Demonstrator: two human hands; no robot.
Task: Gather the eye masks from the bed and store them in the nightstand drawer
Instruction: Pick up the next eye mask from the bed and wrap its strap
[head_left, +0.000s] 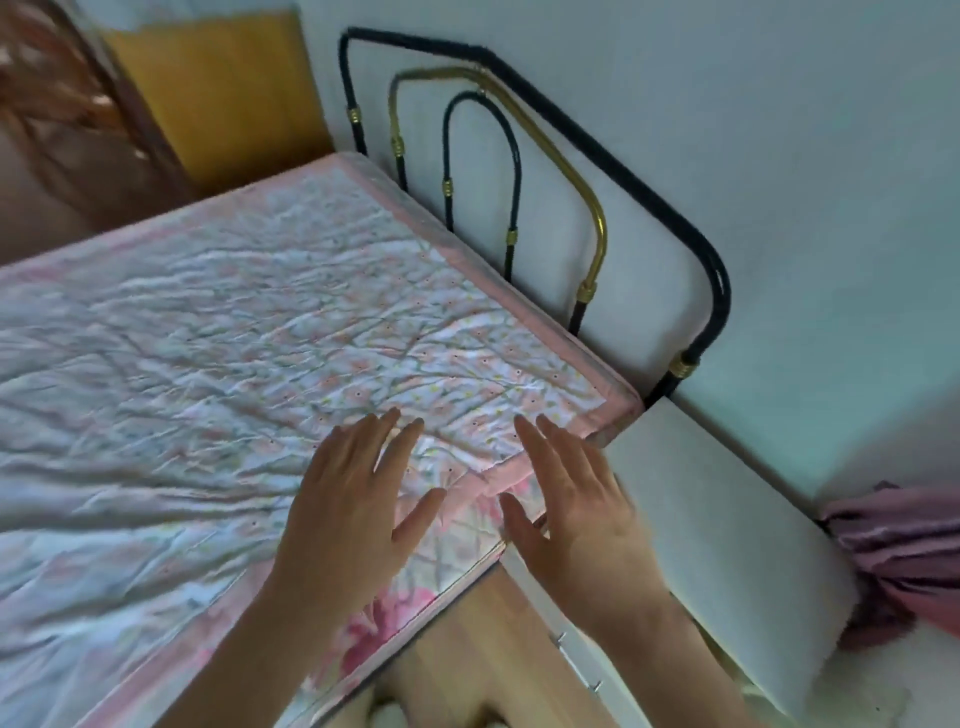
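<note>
Both palms down over the bed (208, 332) near corner. Left hand (348, 514) and right hand (576, 525) side by side, fingers straight and spread, holding nothing. White nightstand (727, 545) just right. Eye masks not visible.

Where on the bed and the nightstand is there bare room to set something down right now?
The quilt lies bare from the headboard across to the left edge. The white nightstand top is bare between the bed corner and the pink cloth. The near corner is crowded: left hand and right hand hover there.
</note>
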